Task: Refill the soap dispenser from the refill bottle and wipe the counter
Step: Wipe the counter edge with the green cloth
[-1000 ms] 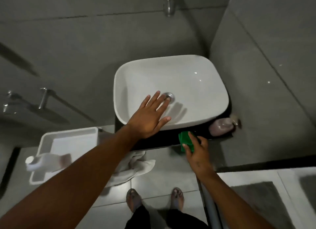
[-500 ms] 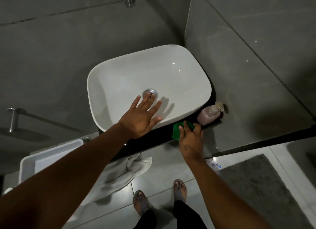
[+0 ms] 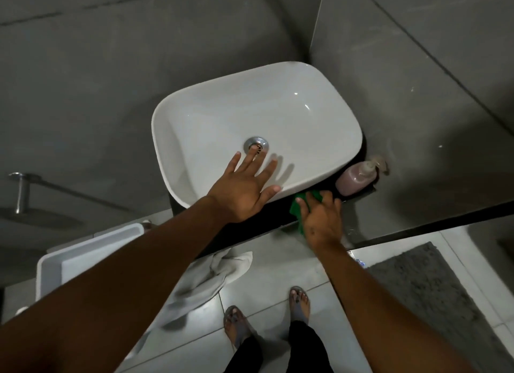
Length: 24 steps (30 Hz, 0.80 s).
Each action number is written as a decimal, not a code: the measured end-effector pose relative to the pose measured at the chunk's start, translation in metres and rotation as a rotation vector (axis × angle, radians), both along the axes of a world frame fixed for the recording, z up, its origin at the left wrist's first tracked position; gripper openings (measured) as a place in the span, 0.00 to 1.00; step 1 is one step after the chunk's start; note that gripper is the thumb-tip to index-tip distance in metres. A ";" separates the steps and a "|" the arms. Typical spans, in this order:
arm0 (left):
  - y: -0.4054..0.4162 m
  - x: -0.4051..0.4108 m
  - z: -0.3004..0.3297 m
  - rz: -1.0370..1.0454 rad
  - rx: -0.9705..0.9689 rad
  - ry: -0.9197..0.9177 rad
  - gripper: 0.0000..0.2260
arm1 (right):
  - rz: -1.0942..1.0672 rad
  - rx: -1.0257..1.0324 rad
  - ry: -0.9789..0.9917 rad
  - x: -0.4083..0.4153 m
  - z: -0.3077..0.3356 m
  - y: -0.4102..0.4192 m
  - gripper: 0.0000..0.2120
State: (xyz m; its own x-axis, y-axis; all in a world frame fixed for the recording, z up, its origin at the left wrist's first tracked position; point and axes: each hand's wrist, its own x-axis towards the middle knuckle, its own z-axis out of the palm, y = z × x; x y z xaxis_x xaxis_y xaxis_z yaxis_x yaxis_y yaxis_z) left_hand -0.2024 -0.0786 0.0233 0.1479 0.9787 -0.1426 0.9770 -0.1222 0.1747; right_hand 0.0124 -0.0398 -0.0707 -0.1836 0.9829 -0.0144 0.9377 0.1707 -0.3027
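We start at the soap dispenser (image 3: 356,178), a pump bottle of pinkish liquid that stands in the corner where the dark desk (image 3: 267,219) meets the grey wall, just right of the white basin (image 3: 278,116). Just beside it, toward the front edge of the desk, our right hand (image 3: 321,219) presses flat on a green cloth (image 3: 299,208), fingers spread over it instead of closed around it; we judge this to be the wiping part of the task, working the narrow strip between basin and dispenser. Our left hand (image 3: 244,189) lies open, holding nothing, palm on the near rim of the basin with fingertips reaching toward the drain (image 3: 256,144) (most likely a brace while we lean in).

Left of the basin and lower down sits a white tub (image 3: 91,250), partly hidden by our left forearm. A pale towel (image 3: 214,275) lies crumpled on the tiled floor below the basin, near our sandalled feet (image 3: 267,314).

Much of the green cloth is covered by the hand, the tap is cut off at the top edge, and we cannot make out a refill bottle anywhere.
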 end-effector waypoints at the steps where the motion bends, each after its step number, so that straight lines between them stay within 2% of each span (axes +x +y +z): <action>1: 0.000 -0.001 -0.001 -0.003 0.004 -0.007 0.32 | -0.021 0.004 -0.005 -0.005 0.000 0.006 0.18; 5: 0.001 -0.003 -0.001 -0.016 0.005 -0.001 0.30 | 0.008 -0.028 0.033 -0.033 0.000 -0.020 0.14; 9: -0.012 -0.015 0.002 -0.051 -0.006 0.015 0.30 | 0.123 -0.056 0.047 -0.017 -0.005 -0.048 0.19; 15: -0.046 -0.075 0.000 -0.103 -0.007 0.122 0.34 | -0.091 0.035 0.099 -0.002 -0.003 0.003 0.16; 18: -0.048 -0.086 0.003 -0.164 -0.004 0.145 0.34 | -0.032 -0.042 0.080 -0.032 -0.005 -0.027 0.17; 21: -0.048 -0.091 0.008 -0.219 -0.012 0.146 0.35 | 0.091 -0.075 0.069 -0.029 -0.009 -0.056 0.19; 24: -0.052 -0.107 0.013 -0.217 -0.007 0.169 0.36 | 0.019 -0.091 0.049 -0.012 -0.007 -0.038 0.19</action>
State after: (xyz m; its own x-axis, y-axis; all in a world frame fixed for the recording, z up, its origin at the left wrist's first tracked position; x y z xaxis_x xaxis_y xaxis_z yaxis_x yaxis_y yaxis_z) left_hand -0.3097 -0.1301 0.0368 0.3279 0.9255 -0.1896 0.9434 -0.3315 0.0134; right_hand 0.0006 -0.0778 -0.0778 -0.2045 0.9744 -0.0937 0.9184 0.1579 -0.3629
